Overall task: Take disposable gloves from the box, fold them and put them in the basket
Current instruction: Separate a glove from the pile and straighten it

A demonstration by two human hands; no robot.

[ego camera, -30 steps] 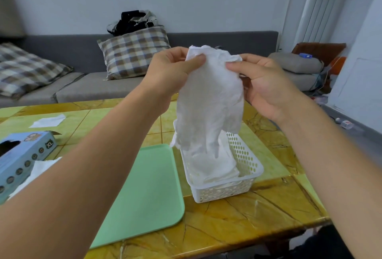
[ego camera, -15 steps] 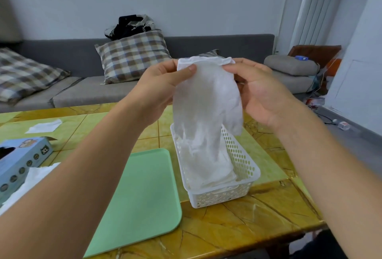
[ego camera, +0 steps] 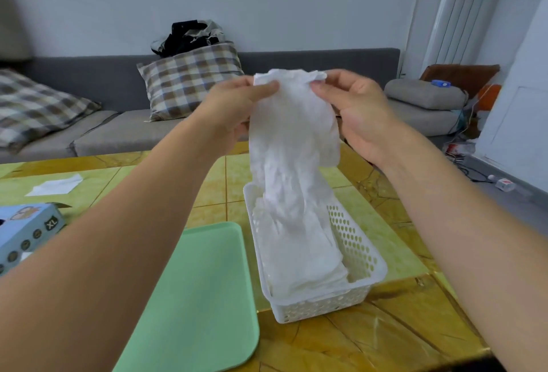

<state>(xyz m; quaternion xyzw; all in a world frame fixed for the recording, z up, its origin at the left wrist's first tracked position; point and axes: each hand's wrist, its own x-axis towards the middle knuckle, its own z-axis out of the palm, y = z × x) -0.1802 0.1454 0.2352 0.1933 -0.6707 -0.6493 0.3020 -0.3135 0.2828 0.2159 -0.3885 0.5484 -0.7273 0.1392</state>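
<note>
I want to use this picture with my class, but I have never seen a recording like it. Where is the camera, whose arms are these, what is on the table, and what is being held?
The camera sits on a person's head and looks down, so the bare arms are their own. The left hand and right hand each pinch a top corner of a thin white disposable glove, which hangs above a white perforated plastic basket that already holds folded gloves. On the yellow marbled table also lie a mint-green plastic tray, a blue cardboard glove box marked XL and a loose white sheet.
</note>
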